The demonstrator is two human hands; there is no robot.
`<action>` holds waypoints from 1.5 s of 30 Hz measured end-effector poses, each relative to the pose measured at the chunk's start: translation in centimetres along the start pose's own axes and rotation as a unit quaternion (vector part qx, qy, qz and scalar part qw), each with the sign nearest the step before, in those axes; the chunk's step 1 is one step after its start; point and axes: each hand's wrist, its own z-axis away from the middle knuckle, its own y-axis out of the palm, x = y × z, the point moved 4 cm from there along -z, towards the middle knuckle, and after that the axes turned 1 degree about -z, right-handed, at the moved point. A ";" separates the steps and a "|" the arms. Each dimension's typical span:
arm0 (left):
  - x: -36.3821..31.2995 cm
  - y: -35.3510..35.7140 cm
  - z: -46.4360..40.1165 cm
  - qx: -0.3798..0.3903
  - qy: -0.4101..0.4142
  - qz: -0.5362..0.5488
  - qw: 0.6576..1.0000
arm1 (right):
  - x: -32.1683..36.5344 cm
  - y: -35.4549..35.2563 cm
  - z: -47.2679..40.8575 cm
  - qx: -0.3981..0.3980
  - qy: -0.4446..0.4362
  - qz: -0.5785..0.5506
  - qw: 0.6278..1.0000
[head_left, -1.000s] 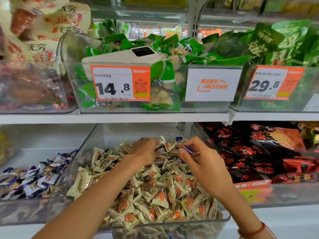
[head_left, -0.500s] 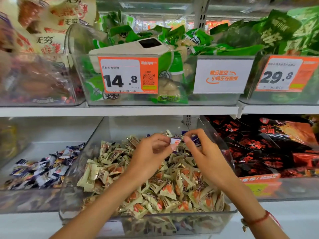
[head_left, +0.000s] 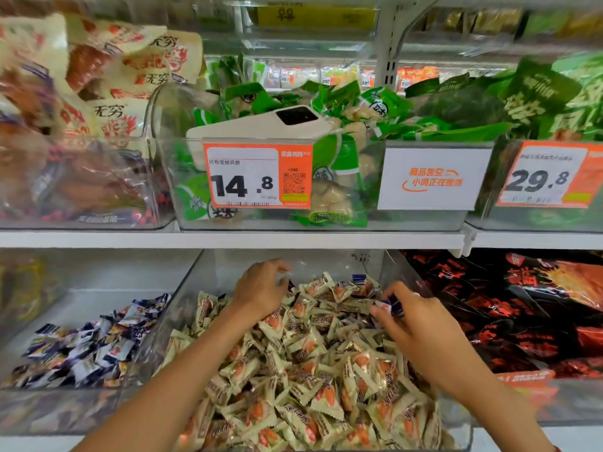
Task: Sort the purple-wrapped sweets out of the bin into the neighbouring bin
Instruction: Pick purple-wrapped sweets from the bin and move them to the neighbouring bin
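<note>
Both hands reach into the clear middle bin [head_left: 388, 272] on the lower shelf. Inside it, the left hand [head_left: 261, 290] rests on the heap with its fingers loosely curled and nothing visibly in them; the right hand [head_left: 414, 324] pinches a purple-wrapped sweet [head_left: 390, 305] between thumb and fingers just above the pile. That bin is heaped with cream-wrapped sweets [head_left: 313, 370], and another purple wrapper [head_left: 359, 278] lies near its back wall. Left of the middle bin, the neighbouring bin [head_left: 49, 409] holds a shallow layer of purple-wrapped sweets [head_left: 91, 344]. Right of it sit red and black snack packs [head_left: 522, 305]. Above it, a bin of green packets [head_left: 342, 102] carries a white phone [head_left: 261, 125].
</note>
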 end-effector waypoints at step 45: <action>3.4 1.7 -2.2 0.184 -0.017 -0.172 0.968 | -0.5 0.6 0.3 0.064 0.020 0.029 0.997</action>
